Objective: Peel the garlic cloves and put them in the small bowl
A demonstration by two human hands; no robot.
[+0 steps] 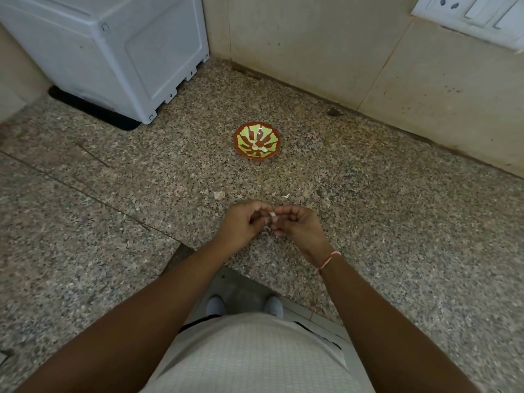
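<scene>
At the far left a white plastic appliance point(113, 52) stands on a black mat point(93, 109) in the back corner of the speckled granite countertop point(99, 208), with the beige tiled wall point(297, 46) behind it. Moving right, a small bit of papery garlic skin point(219, 195) lies on the stone, just beyond the hands. The left hand point(241, 222) is held over the counter near its front edge, fingers curled inward, its fingertips meeting those of the other hand on a pale garlic clove point(272, 214) that shows only as a small light spot between them. Farther back, well apart from the hands, sits the small bowl point(257, 140), red-brown with a yellow-green petal pattern, and a few pale peeled cloves point(259, 148) lie in its middle. A thin white sliver of skin point(286, 196) rests on the counter just to the right of the first scrap. The right hand point(297, 222) mirrors the left, fingers bent and pinching the same clove, and a red and white thread bracelet point(327, 260) circles its wrist. At the upper right corner a white switch and socket plate point(476, 15) is set in the wall.
</scene>
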